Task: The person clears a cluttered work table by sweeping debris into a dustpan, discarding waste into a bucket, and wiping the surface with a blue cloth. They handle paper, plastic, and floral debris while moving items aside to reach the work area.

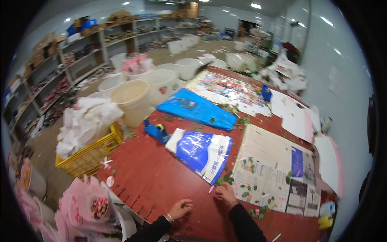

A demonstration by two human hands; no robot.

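Observation:
Over the red tabletop [145,169], my left hand [180,208] hovers near the front with its fingers bent, and a bracelet circles its wrist. Whether anything small is in it cannot be made out. To its right, my right hand [226,193] is curled down beside loose green leaves [223,180], its grip hidden by the fingers. A small pink strip [211,189] lies just left of those fingers. Beyond them rests a blue and white printed plastic sleeve [198,151], its lower corner close to the leaves. A blue tape dispenser [156,131] stands at the sleeve's far left.
A leaf-strewn newspaper sheet [263,169] covers the right side. Farther back lie a blue plastic sheet [196,109] and white paper [290,115]. Left of the table are pink-wrapped bouquets [81,205], a yellow crate [90,157] of white wrapping and plastic buckets [130,99].

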